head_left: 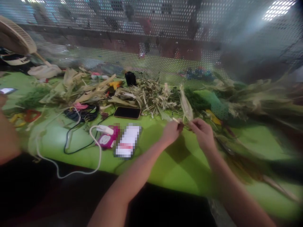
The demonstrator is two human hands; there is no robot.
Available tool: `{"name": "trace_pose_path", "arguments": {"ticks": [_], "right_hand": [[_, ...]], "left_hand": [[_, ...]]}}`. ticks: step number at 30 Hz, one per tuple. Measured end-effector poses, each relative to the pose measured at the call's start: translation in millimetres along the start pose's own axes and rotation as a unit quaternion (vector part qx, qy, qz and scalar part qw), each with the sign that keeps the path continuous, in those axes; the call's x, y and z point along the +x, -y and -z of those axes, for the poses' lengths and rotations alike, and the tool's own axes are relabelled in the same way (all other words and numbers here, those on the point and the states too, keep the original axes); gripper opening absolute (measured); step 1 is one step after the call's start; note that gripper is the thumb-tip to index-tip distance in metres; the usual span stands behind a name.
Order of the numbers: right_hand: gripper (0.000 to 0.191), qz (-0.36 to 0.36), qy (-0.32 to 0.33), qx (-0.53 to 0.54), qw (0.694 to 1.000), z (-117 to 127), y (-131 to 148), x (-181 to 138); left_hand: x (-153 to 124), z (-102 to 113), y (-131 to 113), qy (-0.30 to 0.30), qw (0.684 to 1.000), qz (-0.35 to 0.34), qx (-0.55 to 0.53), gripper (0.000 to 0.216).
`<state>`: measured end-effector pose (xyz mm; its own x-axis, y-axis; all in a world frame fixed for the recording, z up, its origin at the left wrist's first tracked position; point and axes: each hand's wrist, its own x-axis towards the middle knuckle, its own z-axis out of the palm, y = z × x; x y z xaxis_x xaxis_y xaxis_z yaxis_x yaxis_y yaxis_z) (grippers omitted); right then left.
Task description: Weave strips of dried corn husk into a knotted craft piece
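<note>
Between my two hands, over the green table, a pale corn husk (186, 105) stands upright with its narrow tip pointing up. My right hand (203, 130) is closed, pinching the husk near its lower end. Just to the left, my left hand (173, 130) is closed too, its fingertips close to the husk's base. A short pale strip (175, 120) sticks out of the left fingers; its kind is too blurred to tell. Behind the hands lies a heap of shredded dry husk pieces (156, 97).
Left of my hands are a lit phone (127, 142), a pink power block (109, 138) with a white cable, and a dark phone (127, 112). More husks (258, 97) lie at right. A perforated metal screen (153, 41) rises behind. Another person's arm (8, 135) shows at far left.
</note>
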<state>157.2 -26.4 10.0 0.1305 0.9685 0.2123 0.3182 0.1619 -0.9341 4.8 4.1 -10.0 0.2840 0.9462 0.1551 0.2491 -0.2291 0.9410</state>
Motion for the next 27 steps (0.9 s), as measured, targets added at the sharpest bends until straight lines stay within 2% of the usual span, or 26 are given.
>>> {"name": "trace_pose_path", "arguments": {"ticks": [4,7,10,13,16,20,24,27], "right_hand": [[0.029,0.045,0.094,0.025,0.994,-7.7,13.6,-11.4],[0.027,0.051,0.115,0.016,0.992,-7.1,15.7,-15.1],[0.023,0.042,0.103,0.011,0.994,-1.3,11.0,-13.1],[0.022,0.046,0.080,-0.001,0.996,3.3,5.2,-9.0],[0.023,0.063,0.045,-0.031,0.996,4.8,2.7,-6.4],[0.015,0.088,-0.005,-0.091,0.992,5.2,4.0,-6.6],[0.009,0.126,-0.012,-0.135,0.983,6.8,3.1,-6.9],[0.011,0.148,-0.007,-0.165,0.975,7.7,-0.2,-6.0]], "left_hand": [[-2.4,-4.2,3.9,0.029,0.995,-0.032,0.091,0.019],[-3.1,-2.1,4.2,0.026,0.996,-0.018,0.086,0.018],[-0.7,2.2,3.8,0.001,1.000,-0.006,0.000,0.016],[3.1,5.0,4.1,0.000,0.995,0.025,-0.099,0.015],[4.7,4.5,5.1,0.027,0.982,0.057,-0.175,0.015],[2.7,1.8,5.2,0.062,0.958,0.072,-0.271,0.016],[1.3,2.5,3.5,0.095,0.921,0.107,-0.363,0.015],[0.7,5.2,2.3,0.103,0.911,0.118,-0.380,0.015]]}}
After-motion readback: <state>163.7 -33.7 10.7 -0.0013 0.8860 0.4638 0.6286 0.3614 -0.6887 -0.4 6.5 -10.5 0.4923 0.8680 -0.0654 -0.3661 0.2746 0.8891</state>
